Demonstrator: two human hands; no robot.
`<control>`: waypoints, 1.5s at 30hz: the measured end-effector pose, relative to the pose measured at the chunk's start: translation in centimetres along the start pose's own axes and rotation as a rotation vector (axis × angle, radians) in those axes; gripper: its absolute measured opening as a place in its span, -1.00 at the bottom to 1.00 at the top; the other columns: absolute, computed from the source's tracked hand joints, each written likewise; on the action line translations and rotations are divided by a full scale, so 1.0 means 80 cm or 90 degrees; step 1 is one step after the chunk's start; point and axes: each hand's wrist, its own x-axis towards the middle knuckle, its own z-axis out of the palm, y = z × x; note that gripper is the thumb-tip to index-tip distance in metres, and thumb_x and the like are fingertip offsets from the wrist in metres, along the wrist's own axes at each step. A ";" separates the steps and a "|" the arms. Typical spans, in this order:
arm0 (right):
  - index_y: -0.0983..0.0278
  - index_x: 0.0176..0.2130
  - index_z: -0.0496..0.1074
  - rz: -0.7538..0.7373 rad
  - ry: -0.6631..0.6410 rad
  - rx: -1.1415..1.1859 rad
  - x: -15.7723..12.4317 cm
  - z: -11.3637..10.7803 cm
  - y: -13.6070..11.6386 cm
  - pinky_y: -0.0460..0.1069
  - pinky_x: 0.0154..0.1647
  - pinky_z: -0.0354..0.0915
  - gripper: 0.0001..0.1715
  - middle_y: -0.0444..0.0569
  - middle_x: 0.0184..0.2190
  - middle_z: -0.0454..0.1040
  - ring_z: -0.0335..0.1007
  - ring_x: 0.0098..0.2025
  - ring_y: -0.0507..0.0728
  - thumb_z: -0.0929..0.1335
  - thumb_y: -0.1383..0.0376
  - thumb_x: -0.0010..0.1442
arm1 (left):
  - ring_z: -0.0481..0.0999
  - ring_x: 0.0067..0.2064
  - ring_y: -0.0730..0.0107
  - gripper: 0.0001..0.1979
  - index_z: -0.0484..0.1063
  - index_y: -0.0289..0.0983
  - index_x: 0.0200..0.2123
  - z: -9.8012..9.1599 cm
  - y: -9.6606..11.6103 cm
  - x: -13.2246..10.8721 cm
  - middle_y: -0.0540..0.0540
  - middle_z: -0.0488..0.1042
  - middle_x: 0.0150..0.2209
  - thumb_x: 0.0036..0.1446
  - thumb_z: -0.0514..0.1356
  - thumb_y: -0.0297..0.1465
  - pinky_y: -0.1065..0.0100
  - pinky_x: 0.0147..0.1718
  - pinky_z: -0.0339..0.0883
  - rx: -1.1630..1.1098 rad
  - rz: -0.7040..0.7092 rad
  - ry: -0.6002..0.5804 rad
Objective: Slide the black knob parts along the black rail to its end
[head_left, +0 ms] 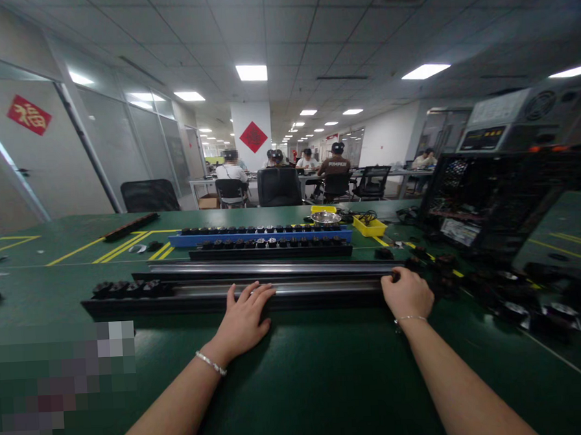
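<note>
A long black channel rail (pixel 324 298) with a shiny metal strip inside lies across the green table in front of me. Several small black parts (pixel 129 289) sit in a row at its left end. My left hand (pixel 247 317) rests on the middle of this rail, palm down and fingers spread. At the rail's right end, my right hand (pixel 410 294) is closed, with a bit of a small black part (pixel 395 275) showing by the thumb. The fingers cover most of that part. Just behind lies a second black rail (pixel 274 268).
Farther back are a blue rail (pixel 179 241) and a black rail (pixel 273 251), both lined with black parts. A yellow bin (pixel 370 228) and a metal bowl (pixel 325 219) stand behind. An open computer case (pixel 469 201) and scattered black parts (pixel 514 309) occupy the right. People sit beyond.
</note>
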 end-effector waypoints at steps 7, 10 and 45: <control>0.32 -0.10 0.46 0.009 0.007 0.008 0.003 0.001 0.005 0.06 -0.19 0.20 -0.56 0.11 -0.18 0.48 0.34 -0.14 0.24 0.21 0.23 0.09 | 0.08 0.25 0.09 -0.41 0.10 -0.05 0.16 0.001 -0.001 0.000 -0.05 0.23 0.21 0.03 0.10 -0.39 -0.25 0.17 -0.35 0.009 0.004 0.006; 0.35 -0.11 0.45 0.021 0.015 0.016 0.004 0.001 0.007 0.07 -0.19 0.20 -0.56 0.13 -0.18 0.48 0.34 -0.14 0.26 0.21 0.24 0.08 | 0.08 0.25 0.08 -0.41 0.10 -0.06 0.17 0.001 -0.002 0.000 -0.06 0.23 0.21 0.02 0.10 -0.39 -0.26 0.17 -0.36 0.008 0.004 0.003; 0.40 -0.13 0.44 0.063 0.083 0.046 0.023 0.011 0.035 0.15 -0.13 0.17 -0.58 0.22 -0.23 0.46 0.33 -0.19 0.28 0.22 0.26 0.06 | 0.13 0.23 0.09 -0.39 0.09 -0.05 0.18 0.002 -0.002 0.000 -0.06 0.26 0.19 0.03 0.10 -0.40 -0.26 0.17 -0.37 0.010 0.002 0.004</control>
